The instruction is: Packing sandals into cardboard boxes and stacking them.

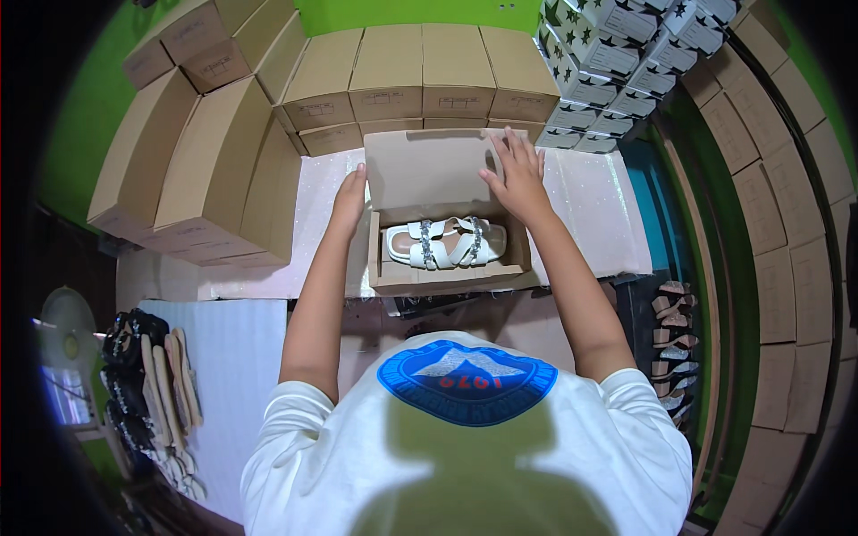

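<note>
In front of me on the pale tabletop stands a brown cardboard shoebox (447, 279), its hinged lid (420, 170) raised at the far side. White sandals (447, 243) with sparkling stone trim lie inside, soles and straps showing. My left hand (351, 198) is upright by the lid's left edge, fingers straight and close together, holding nothing. At the lid's right edge is my right hand (518, 179), fingers spread, the thumb and fingertips against or just in front of the cardboard.
Closed brown shoeboxes (384, 67) line the back, with larger stacks (210, 170) at left. Star-patterned boxes (590, 80) rise at back right. Several sandals (672, 339) sit on a rack at right; more footwear (152, 384) lies on a white surface (232, 375) at lower left.
</note>
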The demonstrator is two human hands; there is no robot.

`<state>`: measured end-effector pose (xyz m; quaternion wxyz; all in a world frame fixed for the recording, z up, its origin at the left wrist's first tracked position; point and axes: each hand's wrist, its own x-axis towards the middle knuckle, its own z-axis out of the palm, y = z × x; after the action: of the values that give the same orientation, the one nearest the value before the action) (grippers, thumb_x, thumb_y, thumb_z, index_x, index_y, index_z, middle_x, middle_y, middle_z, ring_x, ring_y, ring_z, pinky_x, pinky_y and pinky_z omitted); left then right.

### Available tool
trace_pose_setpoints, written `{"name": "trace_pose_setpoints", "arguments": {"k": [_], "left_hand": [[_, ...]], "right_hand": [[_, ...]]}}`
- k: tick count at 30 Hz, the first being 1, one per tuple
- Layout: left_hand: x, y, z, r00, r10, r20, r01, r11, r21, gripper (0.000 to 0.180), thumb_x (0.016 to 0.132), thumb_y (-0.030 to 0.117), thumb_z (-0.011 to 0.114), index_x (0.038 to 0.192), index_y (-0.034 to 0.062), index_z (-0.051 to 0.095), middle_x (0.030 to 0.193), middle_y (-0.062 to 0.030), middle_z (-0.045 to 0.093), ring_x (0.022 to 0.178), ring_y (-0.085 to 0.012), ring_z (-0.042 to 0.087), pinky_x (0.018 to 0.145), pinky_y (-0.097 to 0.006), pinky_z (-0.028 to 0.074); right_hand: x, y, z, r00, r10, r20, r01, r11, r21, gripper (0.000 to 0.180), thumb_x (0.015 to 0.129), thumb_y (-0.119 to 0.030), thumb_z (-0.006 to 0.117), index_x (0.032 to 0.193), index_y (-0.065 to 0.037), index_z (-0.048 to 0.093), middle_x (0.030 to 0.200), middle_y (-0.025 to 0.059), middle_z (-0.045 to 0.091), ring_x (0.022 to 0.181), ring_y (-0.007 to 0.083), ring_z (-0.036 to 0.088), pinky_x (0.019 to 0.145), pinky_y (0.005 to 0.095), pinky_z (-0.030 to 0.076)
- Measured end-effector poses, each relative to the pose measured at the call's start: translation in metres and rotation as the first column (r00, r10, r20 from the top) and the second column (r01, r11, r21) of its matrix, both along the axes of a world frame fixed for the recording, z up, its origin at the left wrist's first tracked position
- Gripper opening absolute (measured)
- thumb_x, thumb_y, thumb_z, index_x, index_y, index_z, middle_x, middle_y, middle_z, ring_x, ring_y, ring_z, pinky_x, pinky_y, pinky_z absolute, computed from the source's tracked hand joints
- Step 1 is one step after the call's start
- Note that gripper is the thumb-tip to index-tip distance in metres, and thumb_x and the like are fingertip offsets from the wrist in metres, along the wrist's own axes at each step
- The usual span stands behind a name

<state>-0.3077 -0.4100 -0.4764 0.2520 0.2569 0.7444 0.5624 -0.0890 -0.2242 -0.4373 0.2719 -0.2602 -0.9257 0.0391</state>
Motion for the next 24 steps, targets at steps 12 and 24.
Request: {"name": "trace_pose_setpoints", "arguments": {"k": [12,24], "left_hand": [[0.070,-0.057,0.043,0.503,-0.119,-0.856,0.062,0.993,-0.101,0.033,0.080,0.036,0.059,0.103,0.0135,0.060,0.122,-0.0088,0.050,0.122,-0.0313,0.037,0.103,-0.058,0.010],[0.119,-0.083,-0.008,0.433,-0.417,-0.799,0.138,0.907,-0.399,0.033,0.074,0.027,0.061,0.106,0.0192,0.061,0.121,-0.0039,0.049,0.124,-0.0291,0.034,0.097,-0.068,0.008]], "right_hand": [[0.059,-0.059,0.012,0.981,0.187,0.046,-0.189,0.981,0.051,0.028,0.078,-0.023,0.062,0.106,-0.022,0.062,0.100,-0.0007,0.061,0.104,0.0231,0.053,0.102,0.0568,0.017],[0.088,-0.099,-0.067,0.975,0.219,0.027,-0.218,0.975,-0.034,0.027,0.074,-0.022,0.067,0.101,-0.022,0.063,0.107,-0.0001,0.060,0.099,0.0227,0.055,0.094,0.0509,0.035]]}}
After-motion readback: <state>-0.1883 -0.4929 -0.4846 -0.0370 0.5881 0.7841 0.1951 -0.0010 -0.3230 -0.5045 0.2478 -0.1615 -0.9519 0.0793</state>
